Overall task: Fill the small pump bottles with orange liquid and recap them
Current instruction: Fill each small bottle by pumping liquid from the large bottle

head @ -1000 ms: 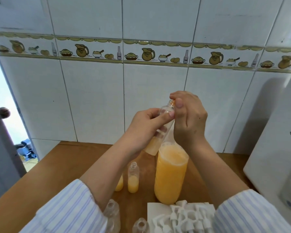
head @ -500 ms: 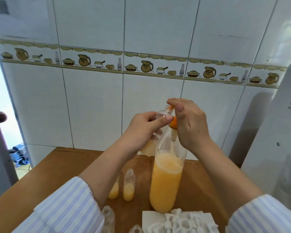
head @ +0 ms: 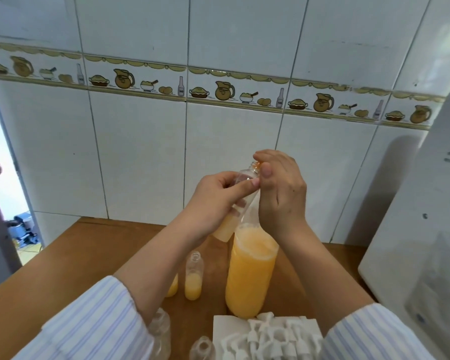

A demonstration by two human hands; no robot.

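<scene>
Left hand point(head: 213, 201) grips a small tilted bottle point(head: 234, 203) in the air; right hand point(head: 281, 188) pinches its neck, above the big orange bottle point(head: 250, 276) mid-table point(head: 63, 268), pump caps point(head: 268, 336) at the near edge.

"XO" legible on painted bottle motifs point(head: 181, 87) in wall tile border point(head: 234, 74), repeated along it, no other text readable

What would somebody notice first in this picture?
Probably the big bottle of orange liquid standing mid-table, bright against the wood. Just above it, the left hand holds a small bottle tilted, while the right hand works at its neck. White pumps lie heaped at the near edge.
</scene>
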